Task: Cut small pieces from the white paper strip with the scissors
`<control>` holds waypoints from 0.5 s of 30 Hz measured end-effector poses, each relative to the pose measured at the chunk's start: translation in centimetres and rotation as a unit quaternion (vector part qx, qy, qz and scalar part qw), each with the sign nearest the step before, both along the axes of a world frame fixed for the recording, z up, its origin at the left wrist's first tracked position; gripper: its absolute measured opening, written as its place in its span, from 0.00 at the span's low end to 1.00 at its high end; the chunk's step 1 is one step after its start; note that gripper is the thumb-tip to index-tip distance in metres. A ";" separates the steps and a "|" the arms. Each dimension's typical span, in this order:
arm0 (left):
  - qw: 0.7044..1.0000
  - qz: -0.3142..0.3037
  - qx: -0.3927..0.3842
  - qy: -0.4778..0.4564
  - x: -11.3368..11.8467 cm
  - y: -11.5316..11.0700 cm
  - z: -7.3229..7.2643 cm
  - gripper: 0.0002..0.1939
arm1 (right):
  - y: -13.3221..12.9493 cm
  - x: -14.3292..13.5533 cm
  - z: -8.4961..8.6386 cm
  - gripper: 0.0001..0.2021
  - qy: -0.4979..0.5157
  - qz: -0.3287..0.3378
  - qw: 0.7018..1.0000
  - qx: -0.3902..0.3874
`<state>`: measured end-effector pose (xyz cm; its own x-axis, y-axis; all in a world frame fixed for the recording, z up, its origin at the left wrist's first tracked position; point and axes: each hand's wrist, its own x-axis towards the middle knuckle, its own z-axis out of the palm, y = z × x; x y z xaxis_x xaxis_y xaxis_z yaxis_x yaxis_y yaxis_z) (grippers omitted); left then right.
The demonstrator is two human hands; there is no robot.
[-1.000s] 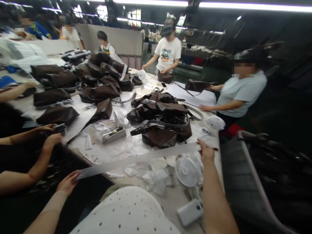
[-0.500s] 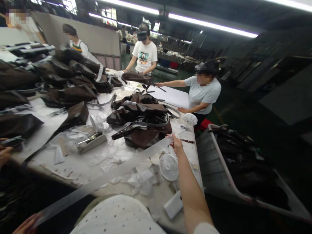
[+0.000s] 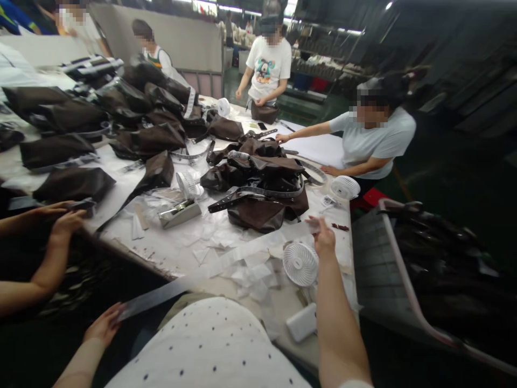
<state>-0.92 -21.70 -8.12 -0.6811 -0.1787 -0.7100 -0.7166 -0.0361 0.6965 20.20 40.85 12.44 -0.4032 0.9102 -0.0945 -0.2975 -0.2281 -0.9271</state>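
Note:
A long, translucent whitish strip (image 3: 210, 268) stretches between my two hands, slanting up from lower left to right. My left hand (image 3: 103, 324) pinches its lower end in front of the table edge. At the other end, my right hand (image 3: 323, 237) grips the strip above the table, close to a white fan (image 3: 300, 263). Just beyond the right hand lies a pile of dark brown leather bags (image 3: 262, 188) with studded straps. Under the strip, scraps of white paper (image 3: 256, 277) are strewn over the table.
A tape dispenser (image 3: 180, 214) and a second fan (image 3: 188, 185) stand left of the bag pile. A white box (image 3: 302, 322) lies by the near edge. To the right is a large bin (image 3: 393, 258) of dark items. Co-workers stand around the table; one's hands (image 3: 68, 215) are at left.
My view has swung, shifting the scene right. My left hand has come up and inward with its strip end. The far co-worker now handles a small brown bag.

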 end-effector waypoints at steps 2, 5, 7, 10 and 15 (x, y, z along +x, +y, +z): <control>1.000 -0.019 -0.010 0.006 0.2 0.7 -0.1 0.10 | -0.9 1.5 -0.1 0.17 0.051 -0.016 0.999 0.009; 0.998 -0.055 -0.030 0.028 -0.1 2.4 -0.1 0.11 | -1.5 4.5 -0.2 0.15 0.138 -0.065 0.988 0.012; 0.995 -0.081 -0.043 0.049 -0.7 3.9 -0.2 0.13 | -1.6 6.7 -0.2 0.15 0.153 -0.132 0.979 -0.017; 0.986 -0.137 -0.058 0.074 -1.8 6.7 -0.4 0.14 | -2.4 9.5 0.2 0.20 0.132 -0.205 0.968 -0.055; 0.956 -0.272 -0.088 0.065 -3.7 11.7 -1.9 0.08 | -5.8 12.4 2.8 0.10 0.069 -0.210 0.975 0.026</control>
